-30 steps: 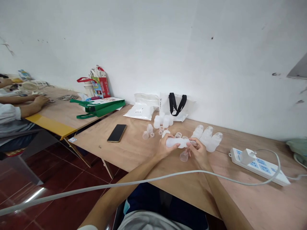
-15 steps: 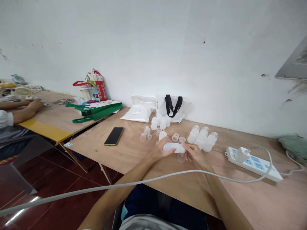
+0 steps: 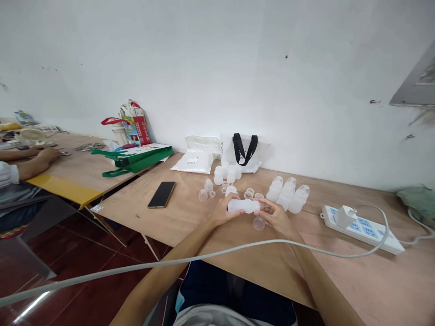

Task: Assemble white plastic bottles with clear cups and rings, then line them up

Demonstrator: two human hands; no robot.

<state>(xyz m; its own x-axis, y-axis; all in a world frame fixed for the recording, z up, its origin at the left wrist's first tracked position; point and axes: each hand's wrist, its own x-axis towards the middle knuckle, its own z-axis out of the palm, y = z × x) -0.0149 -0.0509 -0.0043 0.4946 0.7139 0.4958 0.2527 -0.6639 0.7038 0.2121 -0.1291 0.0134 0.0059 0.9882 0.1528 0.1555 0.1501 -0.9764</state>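
Note:
My left hand [image 3: 222,210] grips the body of a frosted white plastic bottle [image 3: 243,206], which lies nearly level above the wooden table [image 3: 190,217]. My right hand [image 3: 277,216] holds the bottle's neck end, and its fingers hide most of the neck. Just below that hand, a clear plastic cup-shaped part [image 3: 258,222] stands on the table. Several small clear rings [image 3: 249,194] lie just beyond my hands, and a group of frosted bottles [image 3: 287,194] stands to the right of them.
Several white bottle bodies [image 3: 226,173] and clear parts [image 3: 208,185] stand further left. A black phone [image 3: 161,194] lies on the table. A white power strip [image 3: 360,230] sits right, its cable crossing below my hands. A co-worker's hand [image 3: 47,156] rests on the neighbouring table.
The bottle has swung from tilting down at its right end to nearly level. My right hand has closed in around its neck end.

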